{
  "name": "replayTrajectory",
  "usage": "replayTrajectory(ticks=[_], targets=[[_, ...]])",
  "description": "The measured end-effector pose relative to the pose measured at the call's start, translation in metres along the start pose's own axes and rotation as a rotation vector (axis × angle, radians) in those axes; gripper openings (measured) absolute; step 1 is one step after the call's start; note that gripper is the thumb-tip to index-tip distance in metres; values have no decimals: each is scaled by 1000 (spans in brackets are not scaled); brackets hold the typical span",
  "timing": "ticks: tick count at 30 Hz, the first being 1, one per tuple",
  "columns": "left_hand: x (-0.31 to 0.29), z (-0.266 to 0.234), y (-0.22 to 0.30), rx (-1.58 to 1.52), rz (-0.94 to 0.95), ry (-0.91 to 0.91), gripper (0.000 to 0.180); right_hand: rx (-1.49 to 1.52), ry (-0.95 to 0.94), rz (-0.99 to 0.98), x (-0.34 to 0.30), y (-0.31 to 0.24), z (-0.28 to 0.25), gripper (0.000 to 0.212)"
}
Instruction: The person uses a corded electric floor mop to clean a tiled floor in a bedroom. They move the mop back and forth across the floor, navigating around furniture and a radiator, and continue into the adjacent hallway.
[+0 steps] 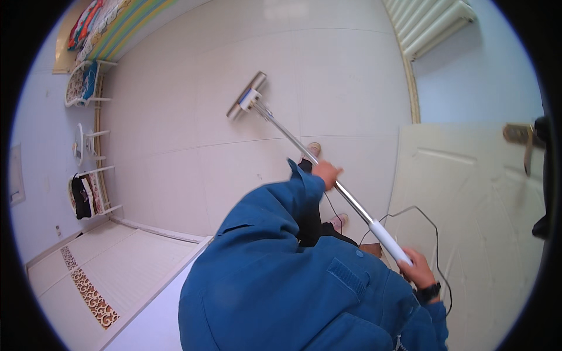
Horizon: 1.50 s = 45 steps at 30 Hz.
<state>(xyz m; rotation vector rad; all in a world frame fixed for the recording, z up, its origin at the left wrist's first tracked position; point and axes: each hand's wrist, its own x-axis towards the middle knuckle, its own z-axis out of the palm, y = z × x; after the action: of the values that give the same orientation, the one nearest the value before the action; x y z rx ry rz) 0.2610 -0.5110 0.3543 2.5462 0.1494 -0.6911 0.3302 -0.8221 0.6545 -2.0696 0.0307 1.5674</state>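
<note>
Mop (304, 149) held across pale tiled floor (175, 146), left hand (326, 173) closed round the metal shaft, right hand (418, 270) fingers gripped on the white handle end, flat head pressed on floor.

A home interior, a lived-in room, is shown. Pale glossy floor tiles (193, 117) are seen throughout, with a white ribbed radiator (433, 23) mounted on the wall and a cream panelled door (468, 193) with a metal handle (518, 134). A striped bedcover (126, 23) and white wire racks (88, 146) holding household items are seen along one wall.
</note>
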Motion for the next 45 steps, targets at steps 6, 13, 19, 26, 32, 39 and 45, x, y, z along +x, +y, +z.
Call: replayTrajectory(ticks=[6, 13, 19, 26, 32, 39, 45], targets=[[-60, 85, 224, -196, 627, -198, 35, 12, 227, 248, -192, 181, -12, 27], [-75, 96, 323, -159, 877, -352, 17, 457, 304, 457, -277, 276, -11, 30], [-31, 94, 256, -56, 762, -406, 14, 302, 13, 314, -182, 235, -5, 19], [100, 16, 129, 52, 460, -218, 16, 375, 13, 152, -28, 133, -17, 21], [194, -85, 87, 135, 334, 308, 23, 777, -45, -64, 90, 32, -54, 22], [216, -81, 136, -8, 381, 605, 32, 974, 68, -5, 106, 19, -58, 19], [167, -11, 202, 77, 627, 255, 20, 955, 80, 46, 15, 135, -10, 20]])
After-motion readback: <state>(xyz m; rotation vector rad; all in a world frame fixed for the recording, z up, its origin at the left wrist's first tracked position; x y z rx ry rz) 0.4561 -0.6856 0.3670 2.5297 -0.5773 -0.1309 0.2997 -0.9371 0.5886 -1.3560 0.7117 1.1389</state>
